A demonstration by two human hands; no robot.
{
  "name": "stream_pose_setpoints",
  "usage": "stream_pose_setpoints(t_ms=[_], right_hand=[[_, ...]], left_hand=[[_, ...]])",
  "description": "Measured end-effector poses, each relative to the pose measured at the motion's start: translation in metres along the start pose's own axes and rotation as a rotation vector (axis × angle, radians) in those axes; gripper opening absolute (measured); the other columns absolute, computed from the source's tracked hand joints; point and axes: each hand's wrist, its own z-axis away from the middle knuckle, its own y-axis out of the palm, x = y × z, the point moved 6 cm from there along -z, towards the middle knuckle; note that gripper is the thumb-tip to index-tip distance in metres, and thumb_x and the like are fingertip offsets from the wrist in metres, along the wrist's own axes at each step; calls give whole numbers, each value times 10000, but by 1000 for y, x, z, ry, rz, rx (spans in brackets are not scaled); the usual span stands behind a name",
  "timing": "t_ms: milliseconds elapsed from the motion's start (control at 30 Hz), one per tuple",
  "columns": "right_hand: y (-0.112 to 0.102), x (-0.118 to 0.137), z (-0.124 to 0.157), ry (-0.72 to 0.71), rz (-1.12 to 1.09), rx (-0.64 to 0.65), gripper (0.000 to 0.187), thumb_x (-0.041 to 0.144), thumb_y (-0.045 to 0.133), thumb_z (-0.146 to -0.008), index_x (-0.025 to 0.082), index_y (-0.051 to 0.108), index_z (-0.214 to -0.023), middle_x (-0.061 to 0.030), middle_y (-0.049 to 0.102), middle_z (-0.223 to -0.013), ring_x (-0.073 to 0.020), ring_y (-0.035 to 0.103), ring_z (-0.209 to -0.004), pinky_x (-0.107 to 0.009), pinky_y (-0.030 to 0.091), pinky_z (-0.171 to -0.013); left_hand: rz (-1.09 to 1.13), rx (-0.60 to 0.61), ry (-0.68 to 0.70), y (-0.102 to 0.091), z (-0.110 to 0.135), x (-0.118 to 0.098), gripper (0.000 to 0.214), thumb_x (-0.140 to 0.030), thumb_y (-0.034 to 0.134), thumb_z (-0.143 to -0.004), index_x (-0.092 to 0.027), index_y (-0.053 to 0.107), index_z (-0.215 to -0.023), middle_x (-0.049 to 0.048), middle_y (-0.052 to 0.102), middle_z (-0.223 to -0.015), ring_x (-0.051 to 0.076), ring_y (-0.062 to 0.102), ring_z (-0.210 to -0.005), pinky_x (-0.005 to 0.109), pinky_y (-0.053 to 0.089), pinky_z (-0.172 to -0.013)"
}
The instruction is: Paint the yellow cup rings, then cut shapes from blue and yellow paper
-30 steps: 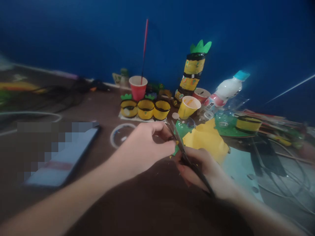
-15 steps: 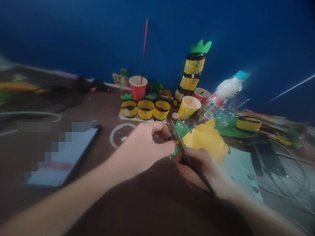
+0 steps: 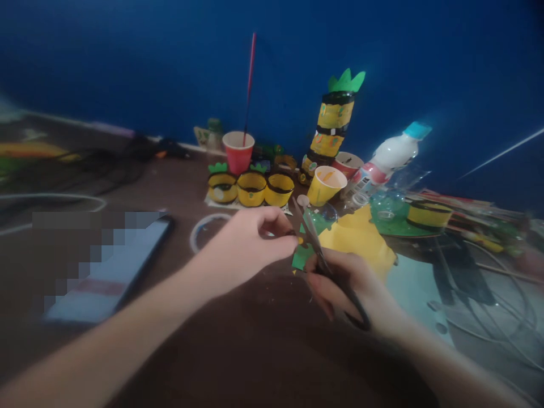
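Observation:
My left hand (image 3: 244,249) is pinched, thumb against forefinger, on a small yellow scrap of paper (image 3: 300,240) that shows at the fingertips. Scissors (image 3: 312,231) with dark handles are gripped in my right hand (image 3: 351,277); their blades point up and away, slightly parted, just right of the scrap. Below and behind the blades lies a green piece of paper (image 3: 301,258), partly covered by them. A yellow paper sheet (image 3: 355,238) with a ragged edge rests beyond my right hand, overlapping a pale blue sheet (image 3: 414,289).
Behind my hands stand three yellow cup rings (image 3: 251,191), a red cup (image 3: 238,153) holding a thin stick, a yellow cup (image 3: 325,190) and a pineapple-like tower (image 3: 334,122). A white bottle (image 3: 395,153) leans right. Left are a phone (image 3: 127,266) and a tape roll (image 3: 199,233).
The scissors and my right hand have shifted slightly right, away from my left fingertips. My left hand has moved a little left, with the yellow scrap still pinched.

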Motion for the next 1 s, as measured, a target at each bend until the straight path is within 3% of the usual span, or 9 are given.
stream_pose_setpoints(t_ms=[167, 300, 333, 433, 700, 1000], right_hand=[[-7, -5, -5, -13, -68, -44, 168, 320, 455, -889, 193, 446, -781, 73, 473, -443, -85, 458, -380, -196, 366, -416], [-11, -8, -10, -4, -77, -76, 172, 331, 452, -894, 196, 440, -789, 83, 462, -424, -85, 458, -371, -198, 381, -422], [-11, -8, -11, 1, -74, -81, 174, 330, 454, -893, 196, 439, -783, 84, 461, -422, -84, 457, -368, -197, 381, -421], [-11, -9, -12, 15, -77, -85, 170, 318, 461, -886, 194, 437, -772, 85, 461, -424, -79, 453, -362, -196, 374, -416], [-11, -11, -14, 36, -72, -88, 123, 260, 455, -881, 194, 431, -779, 93, 463, -410, -74, 447, -362, -188, 360, -422], [-10, -15, -14, 42, -82, -76, 108, 261, 458, -879, 191, 438, -799, 94, 464, -432, -74, 457, -365, -186, 364, -418]], left_hand=[[-105, 45, 22, -10, -17, 15, 188, -384, 579, -719, -203, 607, -762, -19, 645, -745, 138, 572, -710, 262, 400, -665], [-460, 44, 28, -16, -32, 33, 219, -415, 530, -745, -234, 637, -808, 0, 663, -846, 171, 560, -759, 304, 396, -701], [-605, 27, 66, -16, -34, 36, 195, -394, 535, -740, -244, 653, -779, 9, 658, -855, 199, 546, -827, 338, 387, -748], [-767, -31, 101, -16, -37, 47, 136, -326, 574, -705, -237, 677, -694, 54, 632, -898, 287, 448, -982, 469, 305, -847], [-904, -77, 140, -15, -40, 60, 187, -297, 512, -749, -233, 687, -741, 84, 585, -932, 293, 408, -975, 494, 294, -827], [-1035, -108, 212, -13, -38, 53, 213, -278, 447, -807, -217, 650, -785, 89, 591, -937, 302, 414, -1000, 506, 283, -843]])
